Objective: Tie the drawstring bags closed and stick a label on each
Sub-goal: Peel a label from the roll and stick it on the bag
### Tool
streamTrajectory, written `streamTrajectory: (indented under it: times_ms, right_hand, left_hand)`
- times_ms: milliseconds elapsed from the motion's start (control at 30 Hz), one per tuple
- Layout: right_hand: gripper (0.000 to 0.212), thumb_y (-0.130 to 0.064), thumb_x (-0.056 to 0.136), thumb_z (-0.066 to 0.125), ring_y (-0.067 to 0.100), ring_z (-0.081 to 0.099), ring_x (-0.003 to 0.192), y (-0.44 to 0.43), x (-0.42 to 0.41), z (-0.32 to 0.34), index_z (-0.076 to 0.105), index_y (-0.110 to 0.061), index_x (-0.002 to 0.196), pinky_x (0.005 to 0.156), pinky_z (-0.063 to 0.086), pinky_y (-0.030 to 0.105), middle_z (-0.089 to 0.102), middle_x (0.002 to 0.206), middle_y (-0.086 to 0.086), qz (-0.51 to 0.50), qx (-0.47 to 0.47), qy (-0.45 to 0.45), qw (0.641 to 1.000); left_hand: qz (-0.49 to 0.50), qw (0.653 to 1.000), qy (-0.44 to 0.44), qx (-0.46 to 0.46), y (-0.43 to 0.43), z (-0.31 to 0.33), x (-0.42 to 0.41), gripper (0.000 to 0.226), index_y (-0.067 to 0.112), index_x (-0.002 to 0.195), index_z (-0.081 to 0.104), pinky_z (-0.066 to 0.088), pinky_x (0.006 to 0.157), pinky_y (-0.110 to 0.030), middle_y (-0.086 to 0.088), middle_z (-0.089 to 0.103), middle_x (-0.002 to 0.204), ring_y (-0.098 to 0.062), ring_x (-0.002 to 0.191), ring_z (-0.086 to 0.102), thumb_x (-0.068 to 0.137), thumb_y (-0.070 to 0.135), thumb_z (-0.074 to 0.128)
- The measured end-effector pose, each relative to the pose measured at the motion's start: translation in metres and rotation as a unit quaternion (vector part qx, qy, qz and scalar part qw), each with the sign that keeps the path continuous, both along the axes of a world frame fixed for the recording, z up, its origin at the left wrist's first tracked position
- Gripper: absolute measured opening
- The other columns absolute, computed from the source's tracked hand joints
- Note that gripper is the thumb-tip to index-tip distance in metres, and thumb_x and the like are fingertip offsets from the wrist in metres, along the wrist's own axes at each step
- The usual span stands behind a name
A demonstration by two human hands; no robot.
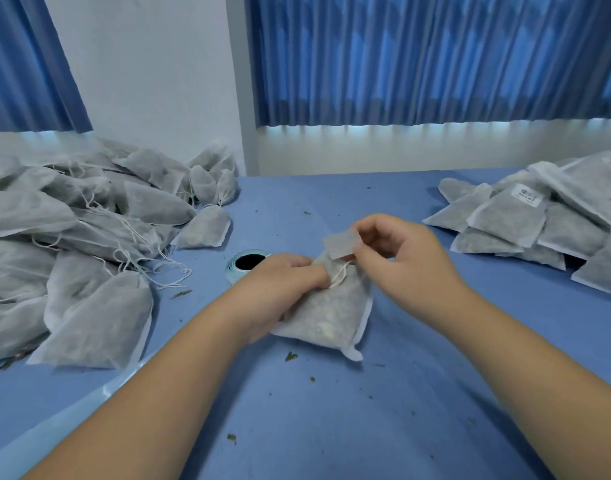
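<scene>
Drawstring bag [328,317] lies on the blue surface [332,410] directly in front of you, neck pointing away, cord visible at the neck. Your left hand [280,285] grips its left side and neck. Your right hand [397,258] pinches a label [340,243] just above the neck. A label roll [243,266] sits just beyond the left hand. Far left lies a pile of bags [72,237]; far right, a stack of bags [539,220], one showing a label.
</scene>
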State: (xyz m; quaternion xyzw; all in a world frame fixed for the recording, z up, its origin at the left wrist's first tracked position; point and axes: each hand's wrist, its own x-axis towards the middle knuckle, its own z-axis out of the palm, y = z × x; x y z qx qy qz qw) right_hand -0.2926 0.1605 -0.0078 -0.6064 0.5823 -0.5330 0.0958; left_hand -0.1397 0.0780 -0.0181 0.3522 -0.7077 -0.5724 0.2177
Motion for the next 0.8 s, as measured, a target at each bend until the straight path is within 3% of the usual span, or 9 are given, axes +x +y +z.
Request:
streamTrajectory:
  times_ms: [167,300,367,500,600,700,767,800]
  right_hand:
    - [0.018,-0.002,0.086,0.062,0.008,0.064,0.078,0.006,0.002,-0.008,0.070,-0.016,0.090,0.073,0.050,0.023,0.069,0.083,-0.012,-0.022,-0.048,0.122,0.991]
    - [0.016,-0.005,0.083,0.058,0.010,0.059,0.075,0.010,0.002,-0.011,0.070,-0.013,0.090,0.070,0.051,0.034,0.066,0.084,-0.006,-0.016,-0.058,0.229,0.972]
    - [0.019,-0.006,0.082,0.057,0.012,0.060,0.075,0.012,0.002,-0.010,0.072,-0.014,0.091,0.066,0.052,0.038,0.066,0.086,-0.006,-0.008,-0.064,0.270,0.961]
    - [0.021,-0.005,0.081,0.060,0.018,0.065,0.074,0.016,0.004,-0.007,0.075,-0.016,0.091,0.058,0.053,0.037,0.068,0.092,-0.005,0.007,-0.067,0.329,0.942]
    - [0.024,-0.004,0.081,0.063,0.018,0.067,0.078,0.019,0.002,-0.003,0.077,-0.018,0.096,0.062,0.055,0.036,0.070,0.098,-0.006,0.025,-0.043,0.350,0.936]
    - [0.030,-0.006,0.084,0.062,0.013,0.066,0.091,0.021,-0.001,-0.003,0.076,-0.022,0.105,0.073,0.054,0.032,0.069,0.106,-0.012,0.026,-0.008,0.344,0.939]
    - [0.032,-0.009,0.084,0.060,0.008,0.063,0.098,0.021,-0.002,-0.004,0.076,-0.023,0.107,0.082,0.050,0.028,0.067,0.110,-0.013,0.028,0.012,0.332,0.943]
    - [0.030,-0.012,0.083,0.059,0.007,0.060,0.099,0.021,-0.002,-0.006,0.077,-0.023,0.105,0.085,0.047,0.024,0.067,0.110,-0.013,0.032,0.012,0.322,0.946]
  left_hand:
    - [-0.012,1.000,0.006,0.024,0.006,0.000,0.000,0.018,0.014,0.083,0.056,0.027,0.062,-0.033,-0.010,0.043,0.081,-0.024,0.076,0.038,0.069,0.024,0.061]
    - [-0.012,1.000,0.004,0.026,0.003,-0.002,0.003,0.009,0.016,0.076,0.055,0.029,0.056,-0.028,-0.006,0.043,0.073,-0.019,0.063,0.040,0.075,0.022,0.062]
    - [-0.012,0.999,0.003,0.031,0.000,-0.004,0.005,0.018,0.017,0.069,0.051,0.029,0.051,-0.025,-0.002,0.042,0.067,-0.014,0.056,0.039,0.085,0.016,0.060]
    - [-0.029,0.997,0.033,0.063,-0.001,-0.004,0.009,0.025,0.017,0.063,0.057,0.040,0.050,-0.019,0.000,0.053,0.065,-0.012,0.055,0.051,0.088,0.014,0.062]
    - [-0.035,0.993,0.060,0.096,-0.002,-0.006,0.011,0.034,0.017,0.056,0.066,0.044,0.047,-0.017,0.002,0.061,0.059,-0.011,0.051,0.059,0.087,0.007,0.058]
    - [-0.013,0.988,0.091,0.128,-0.002,-0.005,0.009,0.019,0.009,0.074,0.071,0.052,0.061,-0.026,-0.005,0.064,0.076,-0.017,0.067,0.064,0.083,0.017,0.057]
    - [-0.028,0.985,0.104,0.137,-0.003,-0.005,0.008,0.035,0.004,0.101,0.073,0.053,0.087,-0.038,-0.006,0.069,0.101,-0.022,0.093,0.068,0.082,0.031,0.062]
    - [-0.042,0.986,0.104,0.123,-0.001,-0.006,0.008,0.037,0.008,0.106,0.074,0.052,0.093,-0.038,-0.005,0.071,0.108,-0.023,0.101,0.069,0.085,0.037,0.065]
